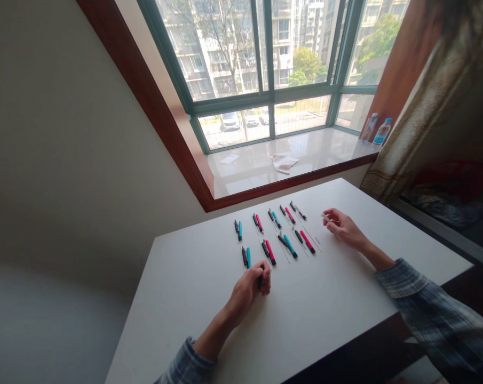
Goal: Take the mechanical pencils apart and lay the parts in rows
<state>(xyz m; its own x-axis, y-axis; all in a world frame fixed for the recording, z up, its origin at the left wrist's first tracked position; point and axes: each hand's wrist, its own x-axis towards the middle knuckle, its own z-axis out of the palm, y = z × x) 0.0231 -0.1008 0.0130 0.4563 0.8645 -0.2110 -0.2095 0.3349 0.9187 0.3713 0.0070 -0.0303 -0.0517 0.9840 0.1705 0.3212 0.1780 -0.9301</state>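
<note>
My left hand is closed around a black pen part, just in front of the pen pieces on the table. Farther right, my right hand pinches a small whitish piece between thumb and fingers; its kind is too small to tell. Pen pieces lie in two rows: black pen parts beside teal barrels and red barrels. Thin clear refills lie among them. At the far right end of the back row, a clear barrel with a dark end sits beside a black part.
The white table stands against a window sill. On the sill are a crumpled cloth, a white paper and two plastic bottles. A curtain hangs at the right.
</note>
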